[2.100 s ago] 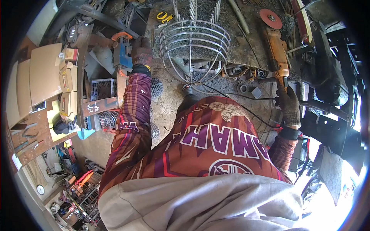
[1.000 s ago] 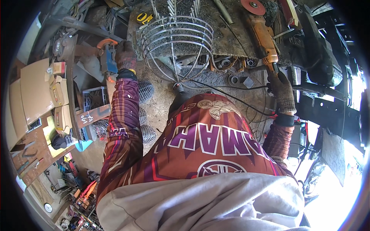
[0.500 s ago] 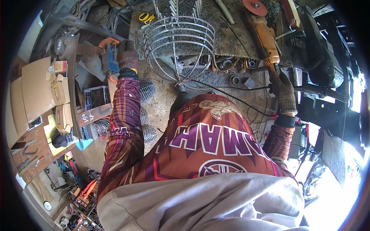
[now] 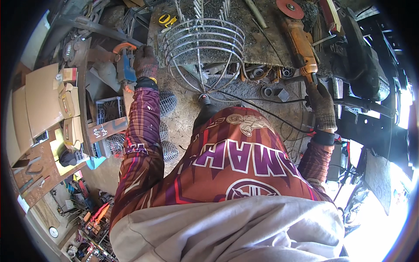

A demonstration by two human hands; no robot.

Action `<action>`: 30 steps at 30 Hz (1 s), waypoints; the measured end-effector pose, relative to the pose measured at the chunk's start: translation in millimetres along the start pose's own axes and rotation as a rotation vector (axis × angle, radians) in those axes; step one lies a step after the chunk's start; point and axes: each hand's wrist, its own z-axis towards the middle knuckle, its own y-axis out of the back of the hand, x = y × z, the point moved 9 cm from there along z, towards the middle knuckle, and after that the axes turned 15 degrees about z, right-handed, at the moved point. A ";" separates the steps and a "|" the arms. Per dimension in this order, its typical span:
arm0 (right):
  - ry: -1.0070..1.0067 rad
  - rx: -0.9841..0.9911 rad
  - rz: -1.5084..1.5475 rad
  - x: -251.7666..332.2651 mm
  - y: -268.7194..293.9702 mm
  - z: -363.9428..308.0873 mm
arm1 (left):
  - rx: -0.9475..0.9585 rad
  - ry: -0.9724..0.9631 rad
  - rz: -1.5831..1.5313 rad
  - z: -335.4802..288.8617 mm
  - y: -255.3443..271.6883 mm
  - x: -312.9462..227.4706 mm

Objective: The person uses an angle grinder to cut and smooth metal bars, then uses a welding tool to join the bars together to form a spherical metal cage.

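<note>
My right hand [image 4: 322, 105], in a grey work glove, is closed around the rear end of an orange angle grinder [image 4: 300, 46]. The grinder's red disc [image 4: 290, 8] is at its far end, over the dark workbench [image 4: 266, 48]. My left hand [image 4: 146, 61], in a dark glove, is at the bench's left edge, beside a blue tool with an orange handle [image 4: 126, 65]. Its fingers are hard to make out. Between my hands a wire cage of curved metal rods [image 4: 205, 42] stands at the bench's near edge.
A yellow-handled tool [image 4: 166, 19] lies on the bench. Dark cables [image 4: 262, 100] cross in front of me. Round wire guards [image 4: 168, 103] sit on the floor, with cardboard boxes [image 4: 43, 102] at left. Metal rings and nuts [image 4: 267, 91] lie under the bench edge.
</note>
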 end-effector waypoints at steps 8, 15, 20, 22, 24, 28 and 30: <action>0.000 0.008 -0.051 3.8 -1.5 0.1 | 0.033 0.057 0.004 -1.2 0.5 2.6; -0.001 0.010 -0.044 3.0 -3.3 0.9 | 0.021 0.049 -0.003 -0.7 1.8 13.2; 0.008 0.012 -0.020 -0.5 -2.4 1.4 | 0.013 0.060 0.009 -6.8 9.2 -10.4; 0.014 0.022 -0.011 5.2 -5.5 -0.7 | 0.017 0.056 0.060 -4.0 11.0 -3.9; -0.006 0.029 -0.051 7.6 -8.8 -3.2 | -0.008 0.014 0.108 -0.6 10.0 1.8; -0.016 0.020 -0.041 0.7 -1.7 -0.5 | 0.018 0.039 0.078 -5.6 11.3 -16.0; -0.015 0.007 -0.002 -2.6 -1.1 0.7 | 0.054 0.102 0.048 -10.2 17.4 -21.0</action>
